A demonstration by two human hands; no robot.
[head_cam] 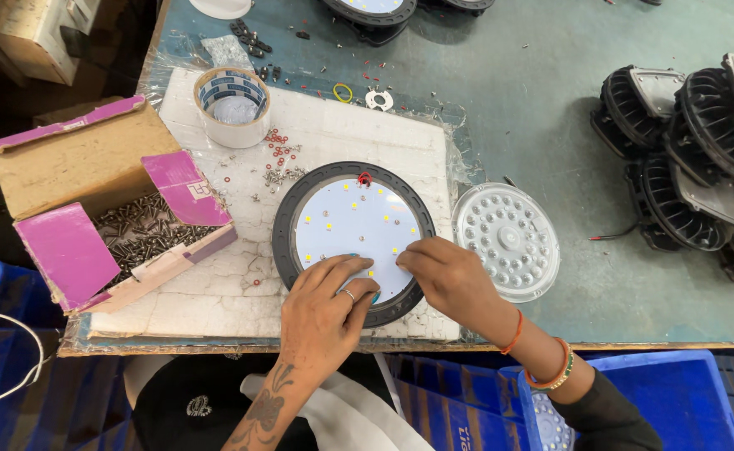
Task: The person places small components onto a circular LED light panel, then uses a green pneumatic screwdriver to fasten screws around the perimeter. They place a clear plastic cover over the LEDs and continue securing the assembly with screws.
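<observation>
Head view shows the left hand lying open and flat on the white LED board inside the round black lamp housing, while the right hand pinches something tiny at the board's edge, so steady pressing probably keeps the board from sliding.
</observation>
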